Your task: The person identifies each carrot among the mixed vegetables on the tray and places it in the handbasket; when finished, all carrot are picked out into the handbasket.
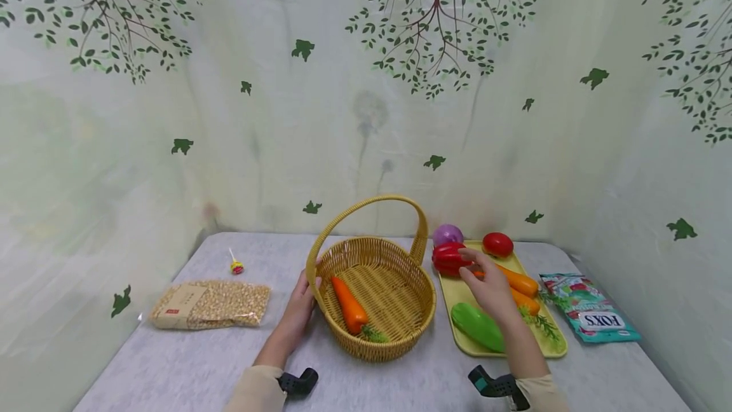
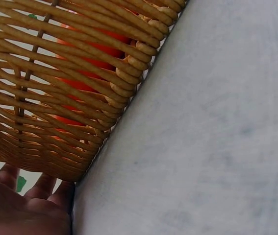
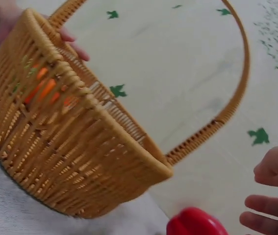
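A round wicker basket point(image 1: 380, 353) with a tall arched handle stands mid-table, and an orange carrot point(image 1: 347, 302) lies in its left side. My left hand point(image 1: 300, 304) holds the basket at its left side, by the handle's foot; in the left wrist view, left fingers point(image 2: 41, 187) lie along the outer wall, their tips hidden. Over a yellow tray point(image 1: 466, 347), my right hand point(image 1: 490, 290) reaches toward a red bell pepper point(image 1: 448, 259). In the right wrist view its fingers are spread, apart from the pepper point(image 3: 195, 223), with nothing between them.
The tray also bears carrots point(image 1: 519, 281) and a long green vegetable point(image 1: 477, 326). A purple onion point(image 1: 448, 234) and a tomato point(image 1: 497, 245) sit at its far end. Rightward lies a teal FOX'S bag point(image 1: 595, 310); leftward, a bag of kernels point(image 1: 229, 304) and a lollipop point(image 1: 236, 267).
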